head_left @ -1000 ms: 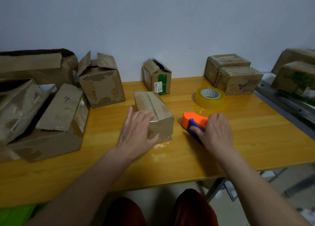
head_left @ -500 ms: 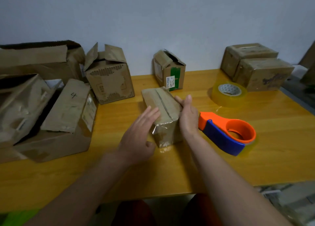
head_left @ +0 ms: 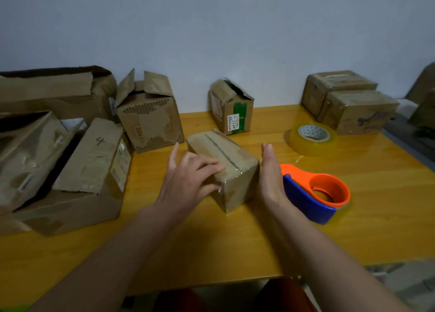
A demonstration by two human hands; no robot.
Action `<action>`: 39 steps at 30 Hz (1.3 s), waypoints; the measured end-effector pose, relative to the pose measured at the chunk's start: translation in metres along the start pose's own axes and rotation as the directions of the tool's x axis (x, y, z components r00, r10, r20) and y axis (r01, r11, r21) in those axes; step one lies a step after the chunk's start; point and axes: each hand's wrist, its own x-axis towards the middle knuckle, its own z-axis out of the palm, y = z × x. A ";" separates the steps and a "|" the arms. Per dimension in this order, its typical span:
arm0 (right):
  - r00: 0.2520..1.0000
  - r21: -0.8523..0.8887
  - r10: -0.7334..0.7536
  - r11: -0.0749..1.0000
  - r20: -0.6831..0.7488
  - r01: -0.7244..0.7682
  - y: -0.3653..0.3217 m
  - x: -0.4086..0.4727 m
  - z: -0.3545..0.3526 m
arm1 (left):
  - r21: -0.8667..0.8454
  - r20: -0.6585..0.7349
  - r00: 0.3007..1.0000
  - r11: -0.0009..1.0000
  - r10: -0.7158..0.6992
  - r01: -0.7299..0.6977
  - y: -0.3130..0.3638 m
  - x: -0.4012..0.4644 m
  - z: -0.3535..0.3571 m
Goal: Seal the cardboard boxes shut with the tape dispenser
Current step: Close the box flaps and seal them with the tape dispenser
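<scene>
A small taped cardboard box lies in the middle of the yellow wooden table, with a strip of clear tape along its top seam. My left hand rests on the box's near left top edge, fingers spread over the tape. Flat and upright, my right hand sits beside the box's right side, fingers together. The orange and blue tape dispenser lies on the table just right of that hand, with nobody holding it.
A roll of clear tape lies behind the dispenser. Open boxes stand along the wall. Larger boxes pile up at the left. Two closed boxes are stacked at the back right.
My right hand let go of the dispenser and moved to the box's right side. My left hand slid onto the box's near top edge. The view shifted closer.
</scene>
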 end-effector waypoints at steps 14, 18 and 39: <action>0.967 -0.120 -0.008 0.993 -0.253 -0.023 -0.037 -0.002 0.031 | 0.122 0.559 0.794 0.971 -0.240 0.207 -0.024 0.045 0.002; 0.883 -0.104 -0.230 0.973 -0.409 0.205 -0.014 -0.016 0.043 | 0.097 0.470 0.838 0.959 -0.279 0.265 -0.022 0.040 0.012; 0.851 -0.039 -0.032 0.999 -0.525 0.013 -0.015 0.022 0.046 | -0.663 0.353 0.598 0.259 -0.719 0.702 -0.009 0.026 0.016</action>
